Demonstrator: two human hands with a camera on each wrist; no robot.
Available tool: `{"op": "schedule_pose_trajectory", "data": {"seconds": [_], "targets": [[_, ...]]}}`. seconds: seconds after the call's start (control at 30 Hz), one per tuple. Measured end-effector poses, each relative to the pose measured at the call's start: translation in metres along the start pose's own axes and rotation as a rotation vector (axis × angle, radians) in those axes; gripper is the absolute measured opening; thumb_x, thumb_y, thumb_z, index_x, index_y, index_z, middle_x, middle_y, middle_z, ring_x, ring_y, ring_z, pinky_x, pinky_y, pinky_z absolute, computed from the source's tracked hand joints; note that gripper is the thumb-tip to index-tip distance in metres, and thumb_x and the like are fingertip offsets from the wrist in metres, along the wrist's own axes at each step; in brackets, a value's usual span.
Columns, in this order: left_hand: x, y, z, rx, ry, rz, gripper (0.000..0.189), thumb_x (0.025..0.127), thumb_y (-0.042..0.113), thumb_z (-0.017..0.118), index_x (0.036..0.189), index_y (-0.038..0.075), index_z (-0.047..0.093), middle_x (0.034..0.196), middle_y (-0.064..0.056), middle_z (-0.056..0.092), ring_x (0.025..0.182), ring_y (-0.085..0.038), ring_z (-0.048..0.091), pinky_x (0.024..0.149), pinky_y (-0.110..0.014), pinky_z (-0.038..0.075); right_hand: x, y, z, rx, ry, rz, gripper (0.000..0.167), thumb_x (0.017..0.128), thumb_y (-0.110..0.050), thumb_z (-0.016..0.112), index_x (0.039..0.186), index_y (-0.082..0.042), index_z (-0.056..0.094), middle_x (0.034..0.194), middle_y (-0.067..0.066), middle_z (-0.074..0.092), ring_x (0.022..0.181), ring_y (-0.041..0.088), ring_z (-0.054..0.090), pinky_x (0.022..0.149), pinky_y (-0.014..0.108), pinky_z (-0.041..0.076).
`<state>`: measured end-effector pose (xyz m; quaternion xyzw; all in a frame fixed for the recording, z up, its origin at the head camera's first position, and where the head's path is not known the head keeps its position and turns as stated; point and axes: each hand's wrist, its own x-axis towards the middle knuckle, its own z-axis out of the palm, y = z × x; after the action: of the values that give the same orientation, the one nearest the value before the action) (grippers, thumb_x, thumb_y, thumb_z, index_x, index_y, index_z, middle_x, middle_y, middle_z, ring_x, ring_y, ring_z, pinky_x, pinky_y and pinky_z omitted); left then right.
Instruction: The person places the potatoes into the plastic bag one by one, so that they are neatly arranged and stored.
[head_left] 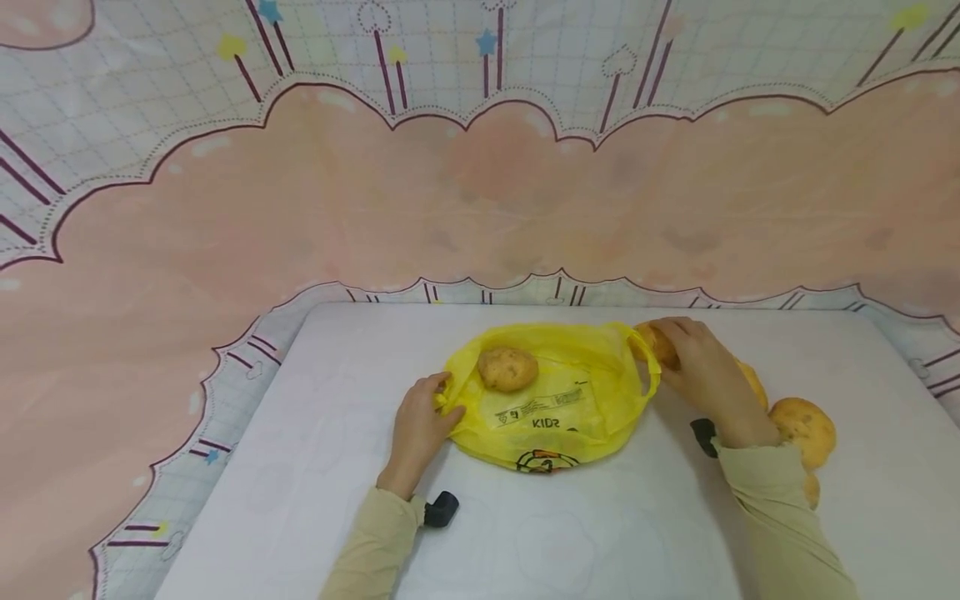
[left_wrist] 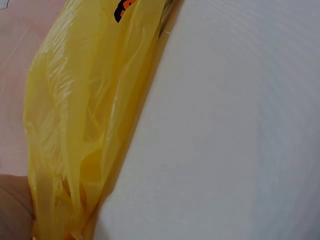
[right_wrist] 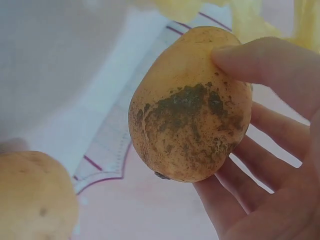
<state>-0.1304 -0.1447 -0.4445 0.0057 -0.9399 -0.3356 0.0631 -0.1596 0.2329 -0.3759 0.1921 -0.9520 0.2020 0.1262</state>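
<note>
A yellow plastic bag (head_left: pixel 540 433) lies spread with its mouth facing up on the white table, and one potato (head_left: pixel 507 369) rests inside it. My left hand (head_left: pixel 422 425) pinches the bag's left edge; in the left wrist view the yellow film (left_wrist: pixel 75 115) bunches beside part of that hand. At the bag's right handle, my right hand (head_left: pixel 708 371) grips another potato (right_wrist: pixel 190 107), thumb on one side and fingers round the other. Dark soil stains that potato's skin. In the head view, the hand partly covers it.
More potatoes (head_left: pixel 804 429) lie right of the bag, partly hidden behind the right forearm. One loose potato (right_wrist: pixel 35 197) shows at the left of the right wrist view. A patterned pink and white cloth (head_left: pixel 480 192) hangs behind the white table (head_left: pixel 300 467).
</note>
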Motion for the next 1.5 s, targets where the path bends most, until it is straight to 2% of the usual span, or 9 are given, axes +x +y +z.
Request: {"op": "schedule_pose_trajectory", "data": {"seconds": [0.17, 0.4, 0.8, 1.07, 1.33, 1.5], "targets": [[0.0, 0.0, 0.0, 0.003, -0.007, 0.001, 0.054, 0.085, 0.016, 0.079, 0.133, 0.003, 0.058, 0.117, -0.014, 0.063, 0.11, -0.03, 0.058, 0.099, -0.046, 0.048, 0.002, -0.007, -0.008, 0.0, 0.024, -0.018, 0.053, 0.08, 0.005, 0.077, 0.128, 0.012, 0.054, 0.126, 0.033, 0.054, 0.117, 0.049, 0.05, 0.098, 0.063, 0.045], [0.0, 0.001, 0.0, 0.009, -0.009, 0.003, 0.054, 0.085, 0.016, 0.078, 0.133, 0.004, 0.058, 0.117, -0.013, 0.063, 0.111, -0.03, 0.058, 0.099, -0.046, 0.048, 0.003, -0.016, -0.019, -0.012, 0.062, -0.003, 0.057, 0.081, 0.003, 0.076, 0.132, 0.009, 0.052, 0.13, 0.031, 0.052, 0.119, 0.048, 0.048, 0.098, 0.064, 0.044], [0.002, 0.002, 0.001, 0.004, -0.01, -0.002, 0.054, 0.085, 0.017, 0.078, 0.134, 0.005, 0.058, 0.118, -0.013, 0.063, 0.111, -0.03, 0.058, 0.099, -0.045, 0.048, 0.006, -0.031, -0.016, -0.05, 0.131, -0.064, 0.058, 0.08, 0.0, 0.078, 0.132, 0.006, 0.054, 0.13, 0.028, 0.053, 0.118, 0.045, 0.051, 0.095, 0.061, 0.048], [0.0, 0.002, -0.001, 0.009, -0.011, -0.002, 0.054, 0.085, 0.016, 0.078, 0.133, 0.005, 0.058, 0.117, -0.013, 0.063, 0.11, -0.03, 0.058, 0.098, -0.045, 0.048, 0.008, -0.044, -0.019, -0.063, 0.111, -0.073, 0.057, 0.083, -0.003, 0.077, 0.133, 0.006, 0.052, 0.133, 0.028, 0.051, 0.123, 0.045, 0.048, 0.096, 0.062, 0.046], [0.0, 0.001, -0.001, 0.014, 0.0, 0.011, 0.054, 0.085, 0.016, 0.079, 0.133, 0.004, 0.058, 0.115, -0.013, 0.063, 0.108, -0.029, 0.059, 0.097, -0.045, 0.049, 0.012, -0.057, -0.013, -0.078, 0.089, -0.085, 0.055, 0.085, -0.006, 0.076, 0.134, 0.004, 0.054, 0.135, 0.026, 0.051, 0.122, 0.042, 0.051, 0.089, 0.057, 0.053], [0.0, 0.0, 0.0, 0.012, 0.005, 0.015, 0.054, 0.085, 0.016, 0.079, 0.133, 0.004, 0.058, 0.114, -0.013, 0.063, 0.107, -0.029, 0.059, 0.096, -0.045, 0.049, 0.015, -0.064, -0.009, -0.074, 0.086, -0.093, 0.054, 0.085, -0.007, 0.076, 0.134, 0.003, 0.054, 0.135, 0.024, 0.052, 0.123, 0.04, 0.051, 0.091, 0.055, 0.053]]}}
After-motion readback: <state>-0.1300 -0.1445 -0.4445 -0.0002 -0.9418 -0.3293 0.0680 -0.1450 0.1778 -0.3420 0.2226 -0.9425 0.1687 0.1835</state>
